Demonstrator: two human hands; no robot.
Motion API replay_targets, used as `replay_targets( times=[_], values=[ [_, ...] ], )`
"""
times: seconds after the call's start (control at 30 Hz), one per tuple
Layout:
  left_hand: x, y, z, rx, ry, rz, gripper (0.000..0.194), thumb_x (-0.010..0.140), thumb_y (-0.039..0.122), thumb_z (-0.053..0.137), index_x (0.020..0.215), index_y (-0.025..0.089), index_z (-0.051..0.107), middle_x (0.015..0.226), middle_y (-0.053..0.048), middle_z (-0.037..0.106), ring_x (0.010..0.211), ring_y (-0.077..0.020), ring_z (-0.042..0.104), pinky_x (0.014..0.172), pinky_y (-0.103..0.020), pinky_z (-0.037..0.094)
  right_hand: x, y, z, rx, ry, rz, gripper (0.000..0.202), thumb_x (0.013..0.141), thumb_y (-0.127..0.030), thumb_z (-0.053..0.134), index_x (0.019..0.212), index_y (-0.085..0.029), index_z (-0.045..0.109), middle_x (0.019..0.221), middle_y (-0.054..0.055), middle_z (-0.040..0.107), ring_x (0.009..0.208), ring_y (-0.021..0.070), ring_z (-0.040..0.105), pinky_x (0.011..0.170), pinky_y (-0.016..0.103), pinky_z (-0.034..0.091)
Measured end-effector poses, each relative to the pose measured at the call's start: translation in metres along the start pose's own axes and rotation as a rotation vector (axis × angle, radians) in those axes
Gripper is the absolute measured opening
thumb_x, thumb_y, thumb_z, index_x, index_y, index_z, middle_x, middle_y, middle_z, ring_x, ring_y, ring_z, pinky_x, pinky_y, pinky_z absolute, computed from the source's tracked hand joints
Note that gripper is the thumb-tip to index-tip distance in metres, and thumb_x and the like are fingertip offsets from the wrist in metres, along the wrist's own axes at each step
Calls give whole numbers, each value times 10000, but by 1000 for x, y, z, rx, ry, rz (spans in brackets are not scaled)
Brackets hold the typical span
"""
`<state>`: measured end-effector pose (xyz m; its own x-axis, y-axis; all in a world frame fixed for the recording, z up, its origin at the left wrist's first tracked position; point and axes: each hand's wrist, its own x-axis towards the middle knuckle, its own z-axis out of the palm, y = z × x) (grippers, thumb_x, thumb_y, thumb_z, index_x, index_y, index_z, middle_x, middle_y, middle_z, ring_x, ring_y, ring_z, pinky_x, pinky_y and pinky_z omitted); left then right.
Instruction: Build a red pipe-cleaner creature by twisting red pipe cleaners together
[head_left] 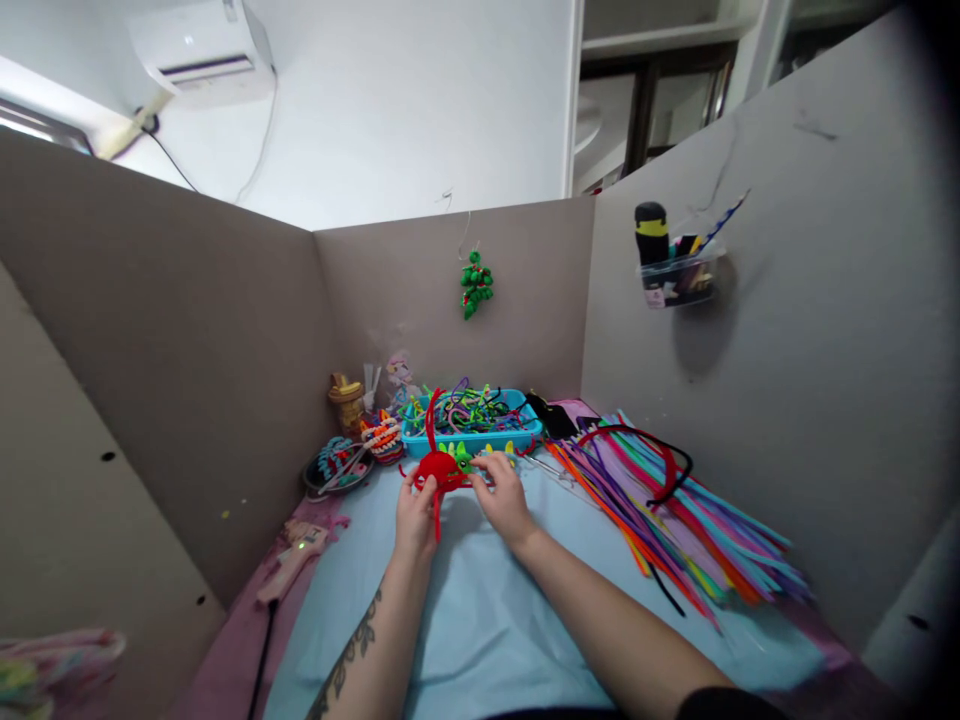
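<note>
A red pipe-cleaner figure [437, 466] with a rounded body and several loose strands is held up over the blue cloth. My left hand [415, 510] grips the body from its left side, thumb in front. My right hand [501, 498] is closed in a pinch on a red strand that reaches out from the body's right side. One strand rises above the body and another hangs below it. Just behind the fingers, small green and yellow pieces [463, 457] stand in front of the blue basket [471, 442].
Cut pipe cleaners fill the basket. Long coloured pipe cleaners [660, 500] spread over the right side, near scissors [551, 468]. At left are a dark bowl [337, 480], a woven striped piece [383, 440] and a pink power strip [292, 563]. Grey partitions [450, 340] enclose the table.
</note>
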<state>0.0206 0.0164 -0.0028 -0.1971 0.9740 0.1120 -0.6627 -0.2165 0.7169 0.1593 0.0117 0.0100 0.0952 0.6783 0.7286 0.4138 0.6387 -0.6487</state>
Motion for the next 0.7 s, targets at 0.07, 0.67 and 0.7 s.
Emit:
replay_targets(
  times=[0.07,0.67,0.7],
  values=[
    [0,1,0,-3,9,-16,415,650,172,719,995,198,491,852,-36,679,734,-127,654,705,-247,505,1,3,-2,21,-36,10,122,781,-209,503,820,-220,619,800,37,583,762,178,548,681,308,449],
    [2,-2,-3,-84,-28,-22,400,658,162,712,993,184,496,923,-61,675,833,-155,652,767,-266,498,-6,-8,8,-41,-72,-57,205,725,-163,569,913,-214,632,882,53,606,866,204,540,782,352,431],
    [3,-2,-3,-73,-7,-10,414,652,165,716,999,187,490,907,-56,677,808,-151,655,750,-259,501,-8,-11,9,-23,-124,-91,254,722,-151,569,962,-221,618,906,51,610,876,201,542,791,349,433]
  ],
)
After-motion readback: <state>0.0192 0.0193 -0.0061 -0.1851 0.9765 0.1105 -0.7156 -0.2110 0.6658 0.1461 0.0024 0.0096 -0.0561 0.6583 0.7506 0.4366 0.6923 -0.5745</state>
